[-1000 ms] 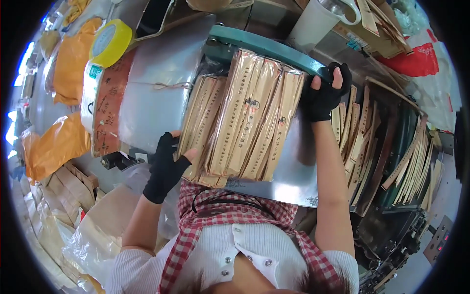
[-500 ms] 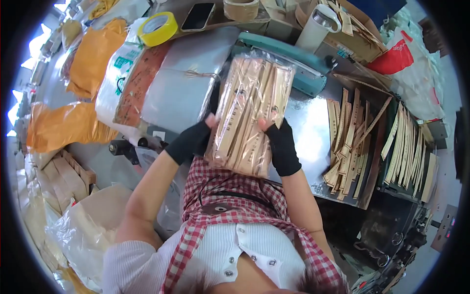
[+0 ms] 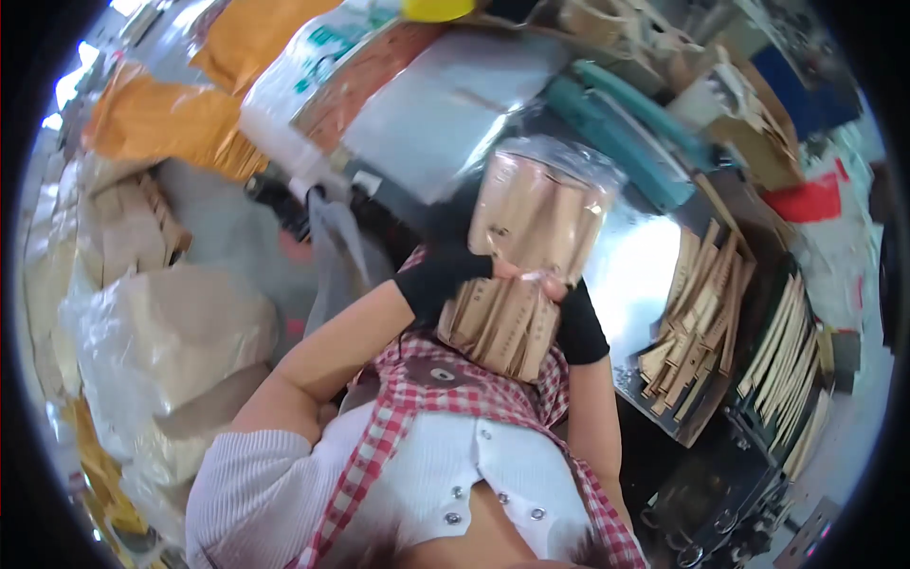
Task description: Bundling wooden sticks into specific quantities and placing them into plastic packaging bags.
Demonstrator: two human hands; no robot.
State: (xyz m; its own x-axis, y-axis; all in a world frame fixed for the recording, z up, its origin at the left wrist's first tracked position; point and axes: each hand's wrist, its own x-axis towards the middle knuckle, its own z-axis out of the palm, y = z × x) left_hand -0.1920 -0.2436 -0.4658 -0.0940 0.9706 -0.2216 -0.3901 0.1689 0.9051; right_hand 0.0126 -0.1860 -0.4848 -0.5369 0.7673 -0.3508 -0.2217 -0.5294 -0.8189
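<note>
Head view, change: since half a second ago, I see the fingertips brought from the sides toward the middle of the bagged packet [image 3: 547,213]; I judge this as working its film, not merely carrying it.
Left hand [image 3: 455,282]: black fingerless glove, fingertips closed on the packet's front, near the right's.
Right hand [image 3: 578,322]: matching glove, gripping its right side; fingers behind hidden from me.
Packet position: between both hands, lower end over the checked apron [image 3: 455,394], upper end tilted toward the teal machine [image 3: 626,133], apart from it.
Count, singles: one held packet, one teal machine, one yellow tape roll [image 3: 438,8], cut by the frame.
Count, orange bags [image 3: 175,123]: two.
Count, loose strips [image 3: 697,322]: two groups at right; overlap and blur stop me counting pieces.
Count, sleeves inside packet: several, not separable.
</note>
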